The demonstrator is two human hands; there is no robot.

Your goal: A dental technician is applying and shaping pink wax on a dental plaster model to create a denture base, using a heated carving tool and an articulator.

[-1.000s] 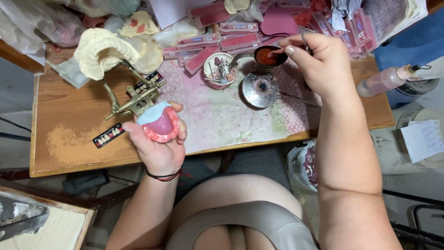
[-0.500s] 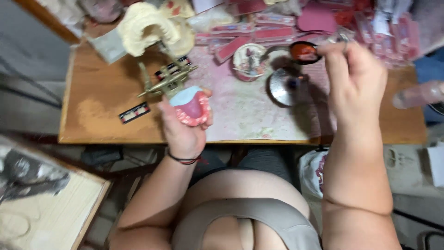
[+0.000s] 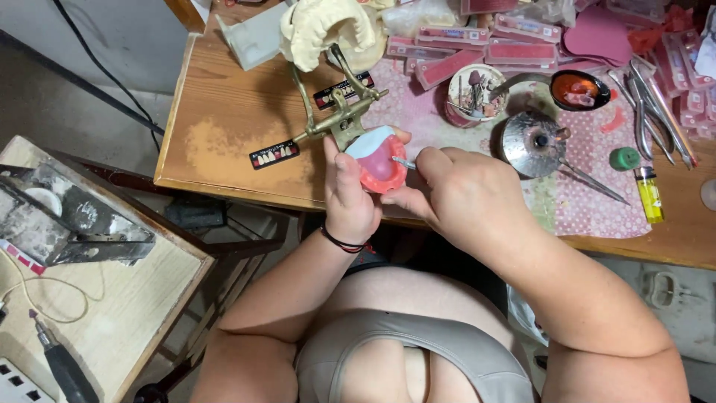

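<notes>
At the table's near edge (image 3: 224, 190), the left hand (image 3: 349, 195) grips a pink denture base (image 3: 377, 163) while the right hand (image 3: 466, 195) pinches a thin metal tool (image 3: 403, 162), its tip touching the pink wax. Just beyond the left hand stands a brass articulator (image 3: 335, 119). Beyond the right hand sit a small burner (image 3: 531, 142) and a ladle (image 3: 570, 89); bare wood lies left of the left hand.

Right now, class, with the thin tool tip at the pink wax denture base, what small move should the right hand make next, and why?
Probably draw the tool tip gently along the pink wax denture base. The left hand cradles the base, and the right hand pinches the tool against its rim.
</notes>
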